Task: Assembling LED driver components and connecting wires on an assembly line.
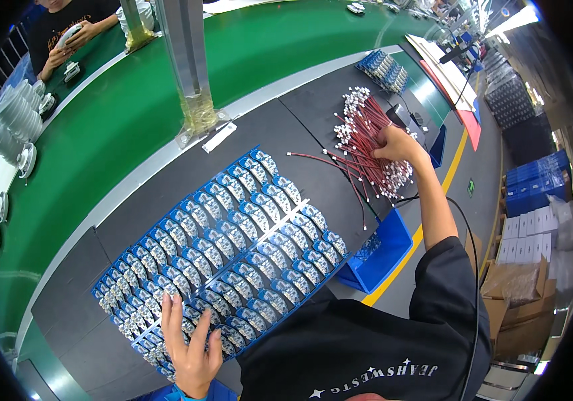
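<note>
My left hand [192,354] rests with fingers spread on the near left part of a wide array of blue circuit boards [233,227]. The boards are packed with small parts and lie in rows on a dark work surface [246,134]. My right hand [397,145] is in a pile of dark red cables [373,127] with white plug ends, thumb and fingers closed on some of them. How many it grips is hidden. A few loose cables stray from the pile toward the boards.
A blue bin [383,254] sits beside the table edge. More boards [383,70] are stacked beyond the cables. A metal post [189,60] rises next to the green conveyor [119,147]. Another person [66,40] handles a white part across it. Cartons [523,294] stand at right.
</note>
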`<state>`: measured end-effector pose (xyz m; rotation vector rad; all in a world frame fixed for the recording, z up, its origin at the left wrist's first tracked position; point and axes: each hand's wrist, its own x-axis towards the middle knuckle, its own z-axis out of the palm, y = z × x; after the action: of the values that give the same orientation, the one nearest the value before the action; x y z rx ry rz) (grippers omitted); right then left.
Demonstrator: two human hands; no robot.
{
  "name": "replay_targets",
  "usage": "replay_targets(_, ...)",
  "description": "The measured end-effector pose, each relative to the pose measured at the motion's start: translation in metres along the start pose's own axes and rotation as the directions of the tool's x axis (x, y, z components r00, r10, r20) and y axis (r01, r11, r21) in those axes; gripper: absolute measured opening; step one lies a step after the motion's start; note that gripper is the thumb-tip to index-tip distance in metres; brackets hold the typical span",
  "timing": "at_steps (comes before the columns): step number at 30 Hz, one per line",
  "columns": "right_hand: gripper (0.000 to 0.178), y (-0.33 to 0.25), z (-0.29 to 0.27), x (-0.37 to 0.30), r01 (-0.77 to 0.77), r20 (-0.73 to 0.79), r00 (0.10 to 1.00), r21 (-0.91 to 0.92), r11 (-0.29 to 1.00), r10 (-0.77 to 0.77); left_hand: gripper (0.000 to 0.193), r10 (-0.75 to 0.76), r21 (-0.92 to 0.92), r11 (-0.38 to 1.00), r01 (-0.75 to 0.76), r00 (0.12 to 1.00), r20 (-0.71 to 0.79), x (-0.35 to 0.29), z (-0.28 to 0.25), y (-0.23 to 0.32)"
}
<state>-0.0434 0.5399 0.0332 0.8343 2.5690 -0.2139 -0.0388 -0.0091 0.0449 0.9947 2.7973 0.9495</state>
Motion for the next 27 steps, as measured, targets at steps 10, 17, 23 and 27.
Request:
replay_targets(10,0.051,0.002,0.013,0.004,-0.034,-0.157,0.986,0.131,0.991,0.055,0.028,-0.009,-0.002,1.0,0.009,1.0,-0.018,-0.004,-0.003,0.003)
replay_targets(17,0.047,-0.003,0.016,-0.003,-0.024,-0.209,0.977,0.09,0.996,0.042,0.027,-0.038,-0.02,0.999,0.037,0.999,-0.024,-0.005,-0.004,0.01)
replay_targets(23,0.046,0.012,0.02,-0.003,0.109,-0.301,0.95,0.071,0.992,-0.083,0.028,-0.033,-0.029,0.999,0.032,0.999,-0.028,-0.004,-0.002,0.01)
replay_targets(27,0.04,-0.012,-0.001,-0.019,-0.002,-0.37,0.929,0.032,0.999,0.013,0.028,-0.028,-0.036,0.999,0.027,0.999,-0.039,-0.002,-0.003,0.011)
